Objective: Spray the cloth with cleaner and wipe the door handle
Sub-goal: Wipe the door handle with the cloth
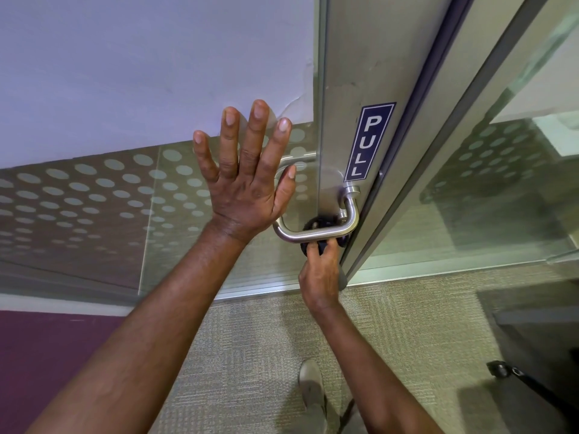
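brushed-steel door handle (316, 234) on the metal door frame (360, 73), below a blue "pull" sign (369, 142). dark cloth (315, 225) bunched behind and under its bar, right hand (319, 274) fingers clamped on it. left hand (247, 180) flat on dotted glass panel (94, 198), fingers spread apart.

We take the PULL sign (369, 142) as landmark: dark blue, white letters, set upright on a brushed metal door stile (351, 73). Left of it we see a glass panel (94, 195) with a frosted dot pattern and a pale wall (141, 64) above. Below the sign lies grey-green carpet (250, 355); lower left, a purple floor strip (40, 355). Lower right, a black object (504, 369), unidentifiable.
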Motion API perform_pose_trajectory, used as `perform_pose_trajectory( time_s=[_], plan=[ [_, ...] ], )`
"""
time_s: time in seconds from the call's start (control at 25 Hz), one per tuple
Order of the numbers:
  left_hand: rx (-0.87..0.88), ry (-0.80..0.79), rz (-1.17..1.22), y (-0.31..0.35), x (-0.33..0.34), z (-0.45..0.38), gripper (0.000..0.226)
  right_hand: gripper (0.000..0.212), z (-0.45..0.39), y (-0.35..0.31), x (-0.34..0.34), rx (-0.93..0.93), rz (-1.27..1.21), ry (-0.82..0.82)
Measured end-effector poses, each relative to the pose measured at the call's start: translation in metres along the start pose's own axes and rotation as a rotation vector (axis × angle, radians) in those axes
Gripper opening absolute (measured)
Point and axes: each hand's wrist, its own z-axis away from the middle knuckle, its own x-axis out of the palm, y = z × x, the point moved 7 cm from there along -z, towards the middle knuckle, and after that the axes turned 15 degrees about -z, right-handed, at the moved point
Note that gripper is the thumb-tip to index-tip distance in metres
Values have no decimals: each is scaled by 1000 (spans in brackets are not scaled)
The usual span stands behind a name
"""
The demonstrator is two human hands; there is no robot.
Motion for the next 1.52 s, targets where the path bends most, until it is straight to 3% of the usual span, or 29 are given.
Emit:
perform_pose_trajectory(
  time_s=[0.12,0.24,0.32,0.52,0.64,0.76,0.88,1.08,1.24,1.4,1.52],
  plan=[
    [3,-7,-1,0,-1,0,75,48,-25,-40,-20,-204,-131,167],
    [1,-9,9,-1,-1,-1,75,58,-40,-47,-30,-92,-373,243],
    [9,-5,-5,0,-1,0,75,59,-40,-46,-29,-45,-410,253],
    [1,3,0,0,0,0,75,47,-14,-22,-6,-103,-85,186],
    [4,9,7,0,0,0,73,67,12,13,22,114,-33,-35],
    [6,10,8,-1,1,0,73,75,21,29,30,214,27,-112],
    [5,8,2,-1,1,1,73,72,16,14,16,177,13,-41],
    [5,4,6,0,-1,1,73,45,-28,-40,-15,-164,-118,208],
    [12,12,2,-1,0,1,74,52,-35,-54,-19,-181,-163,258],
    [13,9,1,0,1,1,74,53,-31,-45,-16,-242,62,334],
    [11,19,-5,0,1,1,74,55,-4,-8,5,-71,104,183]
  ],
)
